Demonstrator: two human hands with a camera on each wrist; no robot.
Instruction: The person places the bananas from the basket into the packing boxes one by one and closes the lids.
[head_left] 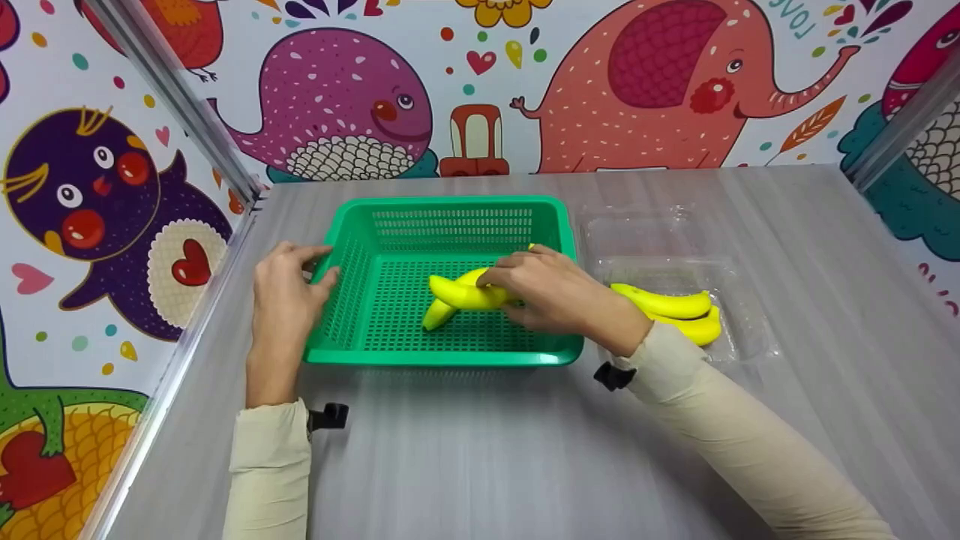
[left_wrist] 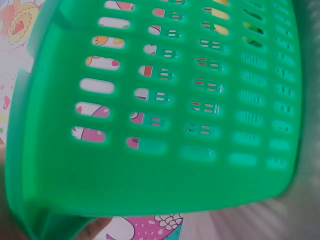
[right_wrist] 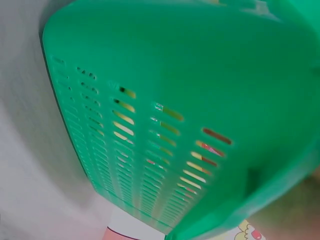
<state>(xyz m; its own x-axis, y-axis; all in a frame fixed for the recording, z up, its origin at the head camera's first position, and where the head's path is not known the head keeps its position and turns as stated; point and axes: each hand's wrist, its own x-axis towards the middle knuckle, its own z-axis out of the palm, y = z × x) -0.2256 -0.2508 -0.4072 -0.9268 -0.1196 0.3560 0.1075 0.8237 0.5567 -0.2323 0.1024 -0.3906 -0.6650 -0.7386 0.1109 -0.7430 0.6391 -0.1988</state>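
Observation:
A green plastic basket (head_left: 442,357) with slotted walls stands on the table. At its left rim, my left hand (head_left: 289,296) grips the edge between thumb and fingers. My right hand (head_left: 547,289) reaches over the basket's right side and holds a yellow banana (head_left: 461,293) inside it. Under that one, another banana (head_left: 437,315) lies slantwise on the basket floor, partly covered. A small yellow tip (head_left: 532,246) shows just above the right hand; what it belongs to is hidden. Both wrist views mostly show the basket's outer walls (left_wrist: 150,185), with bits of yellow through the slots.
To the right of the basket lies an open clear plastic clamshell box (head_left: 739,300). Two bananas (head_left: 671,303) rest in it, partly behind the right forearm. Walls printed with cartoon animals (head_left: 352,97) border the grey table (head_left: 450,450) at the back and left.

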